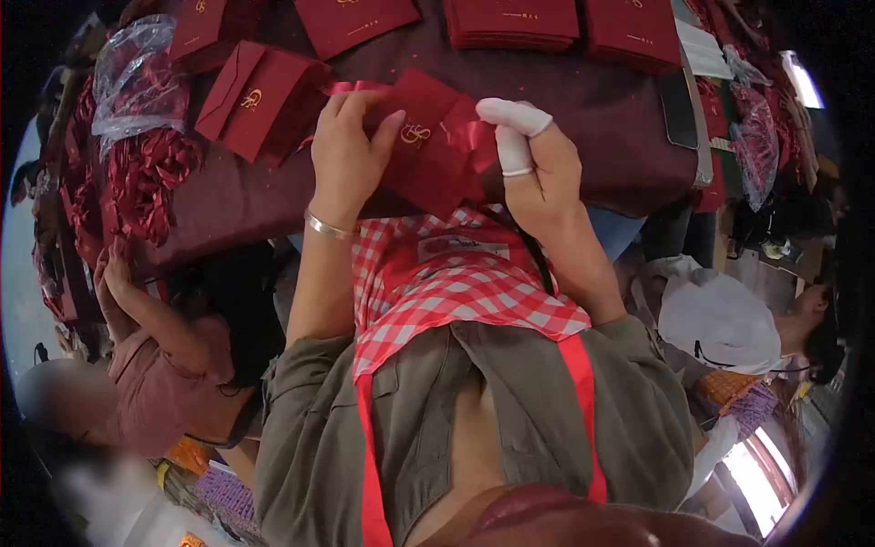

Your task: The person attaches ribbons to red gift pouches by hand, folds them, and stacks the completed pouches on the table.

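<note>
A dark red envelope [421, 164] with a gold emblem lies tilted at the table's near edge, between my hands. My left hand [348, 150], with a bracelet at the wrist, is closed at the envelope's upper left, its fingertips on a shiny red ribbon [342, 88]. On the other side, my right hand [540, 150] wears white finger covers [516, 117] on thumb and forefinger. Those two fingers pinch the ribbon by the envelope's right edge. Part of the ribbon's path around the envelope cannot be made out.
Red envelope stacks [515, 23] line the table's far side, and another stack [260, 100] stands left of my hands. Bunched red ribbons [150, 178] and a clear plastic bag [137, 77] are farther left. A phone [677, 109] lies at the right edge. People sit on both sides.
</note>
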`<act>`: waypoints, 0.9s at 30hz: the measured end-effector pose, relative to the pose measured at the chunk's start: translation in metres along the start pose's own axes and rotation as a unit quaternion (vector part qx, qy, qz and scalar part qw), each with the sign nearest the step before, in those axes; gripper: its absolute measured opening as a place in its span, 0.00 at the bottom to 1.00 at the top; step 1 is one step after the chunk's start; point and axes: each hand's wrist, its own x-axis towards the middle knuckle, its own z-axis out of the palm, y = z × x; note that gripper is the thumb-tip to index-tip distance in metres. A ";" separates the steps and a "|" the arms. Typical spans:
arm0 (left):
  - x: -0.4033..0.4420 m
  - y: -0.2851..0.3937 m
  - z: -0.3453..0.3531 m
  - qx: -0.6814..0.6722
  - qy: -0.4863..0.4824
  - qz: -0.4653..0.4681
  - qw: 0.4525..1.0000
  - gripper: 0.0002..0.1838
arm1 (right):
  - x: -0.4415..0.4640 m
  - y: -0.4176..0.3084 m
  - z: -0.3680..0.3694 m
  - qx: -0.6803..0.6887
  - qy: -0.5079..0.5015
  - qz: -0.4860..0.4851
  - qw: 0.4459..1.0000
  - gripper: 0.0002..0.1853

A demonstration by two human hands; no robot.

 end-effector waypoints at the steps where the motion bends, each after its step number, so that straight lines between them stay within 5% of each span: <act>1: 0.003 -0.001 0.003 -0.001 -0.001 0.000 1.000 0.17 | 0.001 0.005 0.000 -0.010 -0.043 -0.011 0.999 0.12; 5: 0.005 0.003 0.009 0.036 -0.100 -0.078 0.991 0.22 | -0.009 0.016 0.011 0.074 -0.055 0.137 0.986 0.10; 11: -0.005 0.004 0.016 0.018 -0.074 -0.079 0.994 0.25 | -0.002 0.016 0.020 0.014 -0.039 0.187 0.981 0.13; 13: -0.006 0.003 0.016 0.025 -0.070 -0.066 0.995 0.27 | -0.001 0.018 0.024 -0.049 -0.012 0.116 0.992 0.14; 15: -0.004 0.003 0.016 0.055 -0.079 -0.057 0.994 0.28 | -0.001 0.017 0.020 -0.052 -0.085 0.173 0.980 0.13; 19: 0.000 0.010 0.012 0.055 -0.136 -0.108 0.983 0.24 | -0.008 0.025 0.022 -0.033 -0.069 0.143 0.987 0.11; 22: 0.003 0.009 0.011 0.014 -0.178 -0.162 0.971 0.23 | -0.005 0.022 0.023 0.055 -0.108 0.261 0.958 0.10; 25: -0.001 -0.005 0.021 -0.114 -0.149 -0.113 0.976 0.19 | -0.009 0.033 0.029 -0.005 -0.094 0.123 0.988 0.10; 27: -0.003 0.000 0.024 -0.435 -0.119 -0.192 0.872 0.12 | -0.009 0.038 0.031 -0.010 -0.095 0.106 0.990 0.11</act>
